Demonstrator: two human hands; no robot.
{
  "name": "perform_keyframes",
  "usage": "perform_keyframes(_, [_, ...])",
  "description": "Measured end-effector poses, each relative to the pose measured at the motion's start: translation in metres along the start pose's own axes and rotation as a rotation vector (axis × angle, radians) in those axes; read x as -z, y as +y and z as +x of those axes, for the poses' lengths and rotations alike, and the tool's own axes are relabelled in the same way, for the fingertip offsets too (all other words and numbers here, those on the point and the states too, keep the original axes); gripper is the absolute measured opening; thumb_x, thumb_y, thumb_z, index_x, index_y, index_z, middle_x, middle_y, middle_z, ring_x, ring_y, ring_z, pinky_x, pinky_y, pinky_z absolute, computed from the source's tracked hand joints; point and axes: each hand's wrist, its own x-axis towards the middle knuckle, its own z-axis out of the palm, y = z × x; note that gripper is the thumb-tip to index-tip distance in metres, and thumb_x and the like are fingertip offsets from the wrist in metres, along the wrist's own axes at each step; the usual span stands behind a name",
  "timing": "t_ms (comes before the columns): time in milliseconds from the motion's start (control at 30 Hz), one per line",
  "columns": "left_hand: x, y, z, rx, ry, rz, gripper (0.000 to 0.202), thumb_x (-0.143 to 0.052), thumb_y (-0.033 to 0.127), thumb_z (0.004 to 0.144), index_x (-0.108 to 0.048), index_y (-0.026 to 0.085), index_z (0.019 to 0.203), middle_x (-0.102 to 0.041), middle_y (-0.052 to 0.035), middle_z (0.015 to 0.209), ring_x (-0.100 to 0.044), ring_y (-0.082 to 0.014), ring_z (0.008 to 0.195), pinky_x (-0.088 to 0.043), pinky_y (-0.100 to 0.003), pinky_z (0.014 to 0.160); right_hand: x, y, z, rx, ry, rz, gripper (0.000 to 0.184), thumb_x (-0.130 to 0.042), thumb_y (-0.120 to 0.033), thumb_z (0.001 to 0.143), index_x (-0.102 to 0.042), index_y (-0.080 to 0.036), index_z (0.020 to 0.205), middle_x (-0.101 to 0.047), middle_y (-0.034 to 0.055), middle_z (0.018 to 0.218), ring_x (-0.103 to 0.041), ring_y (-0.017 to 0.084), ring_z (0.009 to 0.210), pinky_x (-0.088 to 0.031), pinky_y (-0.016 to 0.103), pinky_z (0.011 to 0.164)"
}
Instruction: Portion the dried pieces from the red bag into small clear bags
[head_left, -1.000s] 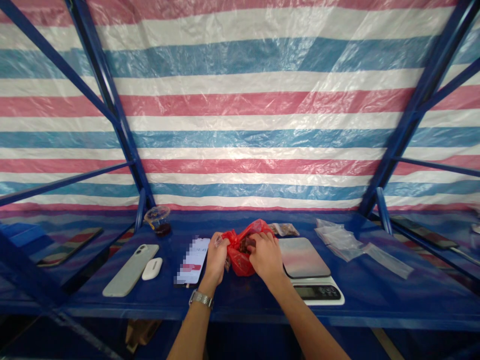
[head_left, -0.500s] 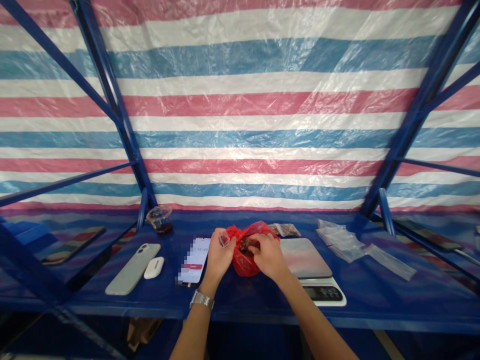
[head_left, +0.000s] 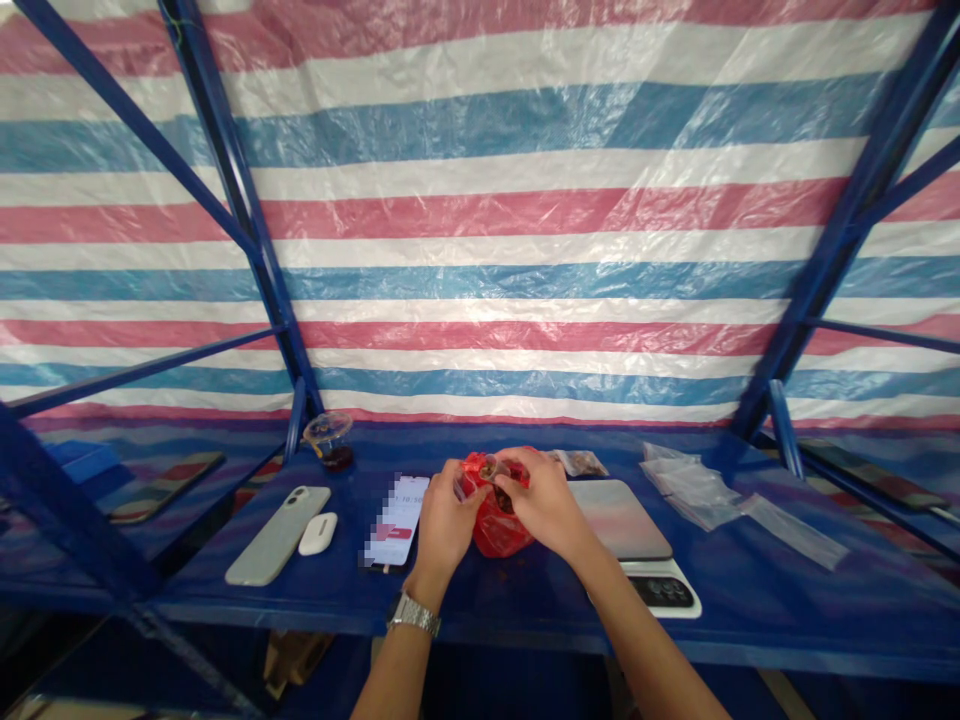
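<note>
My left hand [head_left: 448, 530] and my right hand [head_left: 541, 503] meet over a crumpled red plastic bag [head_left: 498, 532] on the blue table. Dark brown pieces [head_left: 504, 499] show in the bag's mouth, partly hidden by my fingers. My left fingers pinch a small transparent plastic bag [head_left: 487, 469] above the red bag's opening. My right fingertips grip the red bag at its mouth. Just right of my right hand lies a digital kitchen scale [head_left: 621, 532].
A phone with a lit, pixelated screen [head_left: 395, 520] lies left of my left hand. Further left are a phone in a pale case [head_left: 277, 535], a white earbud case [head_left: 317, 533] and a plastic cup with dark contents [head_left: 328, 441]. Transparent bags [head_left: 690, 490] lie at right.
Both hands have moved closer together over the red bag. The small transparent bag has moved right, from beside my left hand to above the red bag's mouth.
</note>
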Motion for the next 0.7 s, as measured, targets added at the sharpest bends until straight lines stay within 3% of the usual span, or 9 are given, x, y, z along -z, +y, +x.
perform_keyframes(200, [0.000, 0.002, -0.002, 0.006, 0.001, -0.017, 0.016, -0.068, 0.033, 0.088, -0.064, 0.022, 0.099, -0.071, -0.0009, 0.089, -0.065, -0.0186, 0.080, -0.047, -0.030, 0.075, -0.015, 0.020, 0.003, -0.114, -0.022, 0.180, 0.022, -0.060, -0.019, 0.084, -0.074, -0.024, 0.100, -0.079, 0.0026, 0.100, -0.072, 0.022, 0.097, -0.051, 0.037, 0.096])
perform_keyframes(400, [0.005, 0.002, 0.000, -0.042, 0.149, 0.112, 0.018, -0.072, 0.029, 0.085, -0.064, 0.022, 0.098, -0.064, -0.0025, 0.095, -0.061, -0.0202, 0.087, -0.047, -0.033, 0.082, -0.009, 0.039, 0.010, -0.196, 0.147, 0.276, 0.023, -0.060, -0.029, 0.086, -0.072, -0.021, 0.103, -0.079, 0.0068, 0.105, -0.072, 0.025, 0.100, -0.053, 0.041, 0.096])
perform_keyframes(533, [0.007, 0.009, -0.002, -0.073, 0.121, 0.153, 0.014, -0.073, 0.028, 0.085, -0.063, 0.023, 0.094, -0.063, -0.0005, 0.088, -0.060, -0.0200, 0.083, -0.045, -0.031, 0.077, 0.002, 0.019, 0.008, -0.106, 0.143, 0.293, 0.024, -0.063, -0.028, 0.086, -0.072, -0.021, 0.107, -0.078, 0.0065, 0.110, -0.070, 0.025, 0.103, -0.050, 0.041, 0.098])
perform_keyframes(700, [0.005, 0.015, -0.005, -0.085, 0.064, 0.180, 0.012, -0.070, 0.026, 0.086, -0.065, 0.023, 0.097, -0.067, -0.0018, 0.094, -0.062, -0.0216, 0.089, -0.044, -0.033, 0.080, 0.003, -0.017, -0.005, 0.099, 0.008, -0.054, 0.023, -0.066, -0.015, 0.087, -0.073, -0.028, 0.104, -0.077, 0.0011, 0.107, -0.062, 0.025, 0.103, -0.040, 0.043, 0.097])
